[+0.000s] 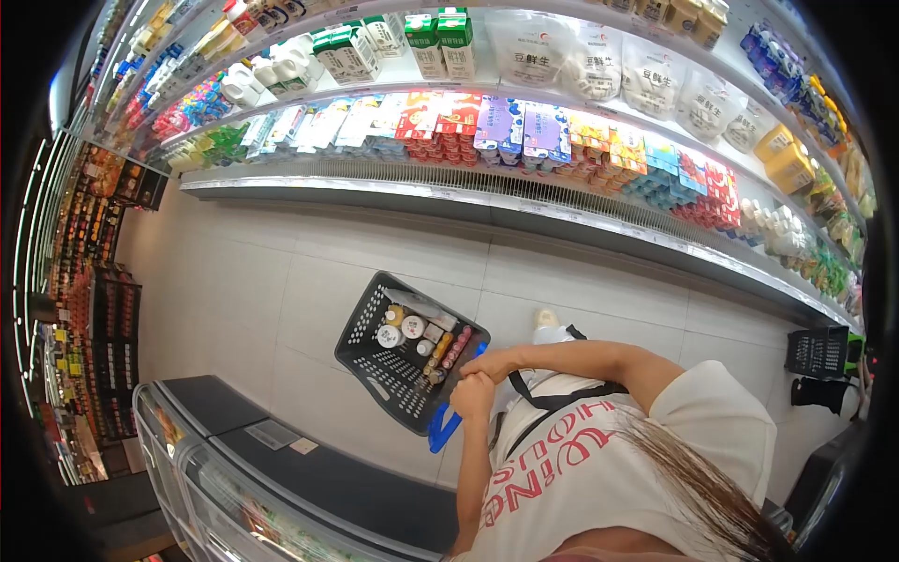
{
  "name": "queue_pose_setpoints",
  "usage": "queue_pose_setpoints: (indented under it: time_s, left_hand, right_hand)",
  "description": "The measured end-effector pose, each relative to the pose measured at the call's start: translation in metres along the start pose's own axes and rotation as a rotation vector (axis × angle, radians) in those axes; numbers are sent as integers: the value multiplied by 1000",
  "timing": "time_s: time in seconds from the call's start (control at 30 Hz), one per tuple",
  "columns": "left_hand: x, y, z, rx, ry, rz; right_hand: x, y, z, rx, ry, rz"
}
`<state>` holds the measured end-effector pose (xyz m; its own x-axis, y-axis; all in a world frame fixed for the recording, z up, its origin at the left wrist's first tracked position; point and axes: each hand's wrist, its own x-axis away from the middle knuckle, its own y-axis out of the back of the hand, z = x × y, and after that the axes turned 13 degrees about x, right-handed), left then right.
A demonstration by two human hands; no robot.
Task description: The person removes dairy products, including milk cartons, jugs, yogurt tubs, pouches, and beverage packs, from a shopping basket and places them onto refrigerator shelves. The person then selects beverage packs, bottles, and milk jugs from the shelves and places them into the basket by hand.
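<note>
A dark grey perforated shopping basket (382, 382) hangs or stands in front of the body, tilted in view. Its blue handle (444, 433) passes under both hands. My left hand (472, 394) is closed around the handle, close against my right hand (491, 362), which also grips it. Inside the basket are white round-lidded tubs (412, 327), a yellow-capped container (394, 314), a small white bottle (425, 347), a yellow pack (437, 353) and a pink pack (456, 347).
A refrigerated shelf (487, 199) with cartons, bagged goods and colourful yogurt packs curves across the top. A glass-sided chest cooler (281, 450) lies at lower left. Stocked shelves (98, 337) stand far left. At the right edge is another dark basket (817, 350).
</note>
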<state>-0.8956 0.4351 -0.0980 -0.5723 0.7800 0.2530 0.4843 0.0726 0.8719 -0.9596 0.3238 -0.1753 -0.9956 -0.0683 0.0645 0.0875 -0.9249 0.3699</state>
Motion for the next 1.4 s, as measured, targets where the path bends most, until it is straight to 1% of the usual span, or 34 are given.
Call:
queue_pose_setpoints:
  time_s: [0.1, 0.2, 0.23, 0.27, 0.4, 0.47, 0.5, 0.53, 0.57, 0.6, 0.67, 0.73, 0.83, 0.93, 0.97, 1.07, 1.17, 1.27, 1.3, 1.33, 1.4]
  left_hand:
    - [-1, -3, -10, 15, -20, 14]
    - [-2, -14, -27, 31, -41, -8]
    - [-1, -16, -33, 36, -42, -19]
    - [-3, -24, -36, 24, -63, -30]
    - [-3, -50, -54, 9, -94, -89]
    - [-1, -53, -71, 2, -106, -111]
    - [2, -59, -80, 1, -100, -117]
    - [5, -61, -92, -4, -47, -78]
    - [11, -67, -99, 46, -40, -104]
    - [20, -67, -110, 47, -26, -76]
    - [36, -80, -123, 94, 3, -116]
    - [55, -95, -129, 98, 46, -114]
    - [89, -108, -140, 114, 94, -94]
    - [123, -113, -149, 129, 142, -86]
    - [136, -114, -149, 127, 157, -82]
    - [164, -124, -141, 129, 328, 47]
    - [156, -134, -133, 87, 610, 275]
    - [108, -194, -111, 150, 701, 302]
    - [83, -220, -101, 218, 756, 424]
    - [52, -244, -92, 285, 808, 541]
    - [-4, -283, -88, 390, 834, 184]
  right_hand:
    - [12, 1, 1, 23, 34, -48]
    - [31, 16, 6, 42, 2, -80]
    - [38, 16, 0, -103, -60, -68]
    - [42, 14, -8, -71, 24, -161]
    - [60, 12, -36, 103, -30, -120]
    - [78, 26, -25, 118, -6, -153]
    - [91, 34, -21, 93, 40, -181]
    - [99, 35, -27, 3, 34, -157]
    - [108, 33, -35, -87, 26, -133]
    - [121, 37, -33, 9, 57, -122]
    - [139, 37, -26, -29, -70, -15]
    - [158, 37, -25, -5, 20, 34]
    - [190, 27, -17, -43, 49, 95]
    - [220, 21, -4, -16, 116, 228]
    - [229, 21, -1, -74, 76, 298]
    - [254, 10, -25, 152, 140, 215]
    - [270, 34, -41, 105, -118, 165]
    - [281, 45, -64, -32, -385, 39]
    - [283, 46, -76, -86, -468, -14]
    - [284, 47, -88, -104, -493, -61]
    - [288, 45, -106, -130, -531, -169]
